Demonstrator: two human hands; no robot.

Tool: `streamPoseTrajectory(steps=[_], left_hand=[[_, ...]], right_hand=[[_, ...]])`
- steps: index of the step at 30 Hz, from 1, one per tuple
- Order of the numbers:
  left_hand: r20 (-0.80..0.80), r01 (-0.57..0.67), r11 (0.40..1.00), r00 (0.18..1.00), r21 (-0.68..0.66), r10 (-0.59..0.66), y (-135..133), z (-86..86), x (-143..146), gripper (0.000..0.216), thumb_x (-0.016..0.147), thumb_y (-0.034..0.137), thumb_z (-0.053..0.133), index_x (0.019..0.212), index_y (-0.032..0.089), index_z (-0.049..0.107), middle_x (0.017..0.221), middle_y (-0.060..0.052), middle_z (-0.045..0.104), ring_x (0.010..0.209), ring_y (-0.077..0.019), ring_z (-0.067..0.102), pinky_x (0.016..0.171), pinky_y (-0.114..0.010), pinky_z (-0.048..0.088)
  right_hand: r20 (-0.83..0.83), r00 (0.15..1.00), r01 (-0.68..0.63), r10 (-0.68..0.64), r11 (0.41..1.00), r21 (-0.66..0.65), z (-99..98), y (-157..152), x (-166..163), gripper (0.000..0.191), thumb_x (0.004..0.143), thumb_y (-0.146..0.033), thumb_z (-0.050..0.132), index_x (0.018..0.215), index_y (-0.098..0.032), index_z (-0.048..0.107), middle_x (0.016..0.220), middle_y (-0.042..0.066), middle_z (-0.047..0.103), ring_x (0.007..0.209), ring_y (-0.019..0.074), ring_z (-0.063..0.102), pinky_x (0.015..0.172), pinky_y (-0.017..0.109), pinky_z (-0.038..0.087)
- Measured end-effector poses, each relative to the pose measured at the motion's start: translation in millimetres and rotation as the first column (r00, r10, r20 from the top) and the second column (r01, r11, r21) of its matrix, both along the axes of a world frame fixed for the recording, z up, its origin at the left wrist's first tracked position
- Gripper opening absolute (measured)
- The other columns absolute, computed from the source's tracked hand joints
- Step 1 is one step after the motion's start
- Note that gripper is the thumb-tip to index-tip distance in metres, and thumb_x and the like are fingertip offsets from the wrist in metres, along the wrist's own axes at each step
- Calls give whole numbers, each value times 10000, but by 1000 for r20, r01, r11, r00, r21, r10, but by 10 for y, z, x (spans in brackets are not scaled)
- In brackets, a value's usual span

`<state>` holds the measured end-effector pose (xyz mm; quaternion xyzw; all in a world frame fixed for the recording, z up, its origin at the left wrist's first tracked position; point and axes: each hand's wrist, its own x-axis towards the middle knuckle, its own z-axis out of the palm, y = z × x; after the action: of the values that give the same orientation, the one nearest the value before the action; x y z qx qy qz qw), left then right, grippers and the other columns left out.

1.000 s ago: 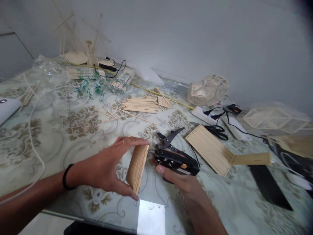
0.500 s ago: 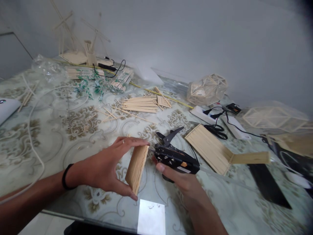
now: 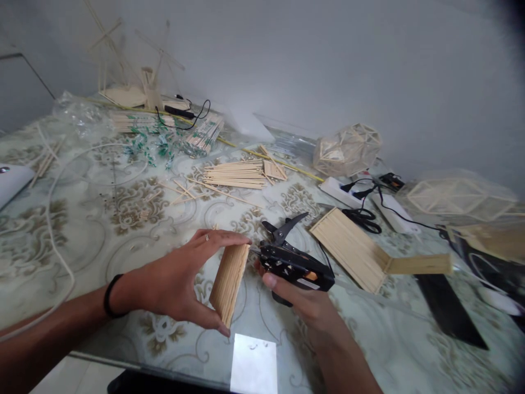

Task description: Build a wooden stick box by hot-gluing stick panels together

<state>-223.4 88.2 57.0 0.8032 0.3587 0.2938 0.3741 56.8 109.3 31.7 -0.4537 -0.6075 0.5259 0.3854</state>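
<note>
My left hand (image 3: 176, 282) grips a small panel of glued wooden sticks (image 3: 229, 284) between thumb and fingers, tilted on edge above the table. A black glue gun (image 3: 297, 268) with a small orange mark is held in my right hand (image 3: 305, 303). Its thin metal tip points left, at the upper right corner of the panel; whether it touches cannot be told. Just behind the glue gun are black-handled cutters (image 3: 283, 232). To the right lies a larger stick panel (image 3: 350, 249) with a narrow piece standing out from it.
Loose sticks (image 3: 235, 175) lie mid-table, with wrapped stick bundles (image 3: 205, 134) farther back. Black scissors (image 3: 363, 220) and a power strip (image 3: 342, 192) are on the right. Wooden frame models (image 3: 348, 149) stand near the wall. A white card-like square (image 3: 254, 364) lies at the front.
Almost nothing differs. Both hands, the panel and the glue gun keep nearly the same place, with only a very slight shift.
</note>
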Motion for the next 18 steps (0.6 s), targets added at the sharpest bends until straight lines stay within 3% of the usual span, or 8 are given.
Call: streamPoseTrajectory(steps=[8,18], left_hand=[[16,-2,1000,1000,1,2,11,-22,6,1202,627,503,1029,1621,345,371,1600,-127,556,1481,-419,545,1263,-568,468],[-30,-11,1000,999,5,12,5,25,-10,1087,732,470,970,1611,256,366,1594,-162,537,1502,-415,502,1275,-601,428]], right_hand=[[7,1000,-21,21,1000,11,-53,35,31,367,778,-595,921,1039,-339,882,1085,60,872,1064,350,815,1021,550,669],[28,999,-17,19,997,-71,35,37,-50,409,801,-617,891,1049,-291,884,1112,66,869,1102,350,794,1058,531,625]])
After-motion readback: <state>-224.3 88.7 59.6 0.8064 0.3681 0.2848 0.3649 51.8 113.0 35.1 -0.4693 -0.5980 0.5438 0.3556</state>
